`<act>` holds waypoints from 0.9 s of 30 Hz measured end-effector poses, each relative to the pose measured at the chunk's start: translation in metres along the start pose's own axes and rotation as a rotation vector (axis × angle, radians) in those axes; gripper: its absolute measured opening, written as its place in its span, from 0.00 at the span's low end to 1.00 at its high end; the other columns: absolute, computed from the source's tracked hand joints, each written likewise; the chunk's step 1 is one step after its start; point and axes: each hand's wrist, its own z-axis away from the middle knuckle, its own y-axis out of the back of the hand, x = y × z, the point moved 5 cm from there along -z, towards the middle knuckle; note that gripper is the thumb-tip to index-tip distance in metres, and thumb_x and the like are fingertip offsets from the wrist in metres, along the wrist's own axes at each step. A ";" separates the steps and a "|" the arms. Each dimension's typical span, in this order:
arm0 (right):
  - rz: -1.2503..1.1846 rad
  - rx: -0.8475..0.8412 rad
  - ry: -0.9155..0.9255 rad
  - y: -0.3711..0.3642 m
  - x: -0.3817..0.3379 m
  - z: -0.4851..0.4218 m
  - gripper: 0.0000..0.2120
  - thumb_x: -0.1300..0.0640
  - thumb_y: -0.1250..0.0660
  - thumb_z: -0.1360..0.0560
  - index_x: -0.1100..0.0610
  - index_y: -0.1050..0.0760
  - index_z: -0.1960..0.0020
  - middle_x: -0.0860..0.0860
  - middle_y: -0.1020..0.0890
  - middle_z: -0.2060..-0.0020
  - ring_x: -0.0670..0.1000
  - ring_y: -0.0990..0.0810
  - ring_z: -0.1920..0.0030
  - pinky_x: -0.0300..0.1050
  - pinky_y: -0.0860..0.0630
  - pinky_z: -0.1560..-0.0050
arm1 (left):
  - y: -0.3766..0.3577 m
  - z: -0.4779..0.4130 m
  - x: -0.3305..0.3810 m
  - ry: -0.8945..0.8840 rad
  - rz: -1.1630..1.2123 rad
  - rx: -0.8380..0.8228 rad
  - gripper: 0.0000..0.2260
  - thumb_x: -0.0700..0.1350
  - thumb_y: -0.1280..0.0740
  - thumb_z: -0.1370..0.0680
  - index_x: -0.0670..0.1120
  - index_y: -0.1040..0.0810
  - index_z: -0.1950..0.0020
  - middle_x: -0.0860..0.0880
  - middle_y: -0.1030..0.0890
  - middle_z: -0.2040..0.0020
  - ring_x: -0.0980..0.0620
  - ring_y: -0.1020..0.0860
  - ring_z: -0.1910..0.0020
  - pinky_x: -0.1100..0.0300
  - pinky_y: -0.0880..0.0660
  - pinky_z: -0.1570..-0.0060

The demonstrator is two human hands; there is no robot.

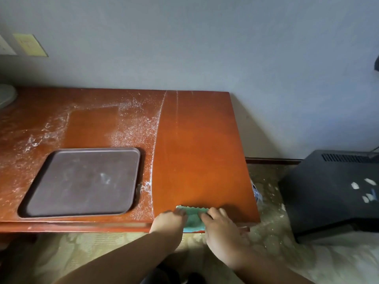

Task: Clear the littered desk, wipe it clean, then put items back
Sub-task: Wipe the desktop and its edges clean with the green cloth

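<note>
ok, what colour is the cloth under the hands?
Teal-green cloth, with a wavy-cut far edge, seen in the head view.

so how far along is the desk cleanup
Done: the desk looks mostly cleared, with a tray sitting on it, and its right part is wiped bare. In hand: the left hand and right hand hold the cloth at the front edge. Left: white powder covers the left part around the tray, and nothing is put back yet.
</note>
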 end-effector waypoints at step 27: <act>-0.107 0.147 -0.045 0.087 0.027 -0.364 0.20 0.63 0.44 0.21 0.50 0.30 0.31 0.52 0.29 0.44 0.54 0.32 0.42 0.45 0.31 0.45 | 0.152 -0.290 -0.160 0.094 0.049 0.013 0.15 0.36 0.41 0.22 0.42 0.28 0.36 0.43 0.23 0.42 0.43 0.23 0.45 0.57 0.31 0.56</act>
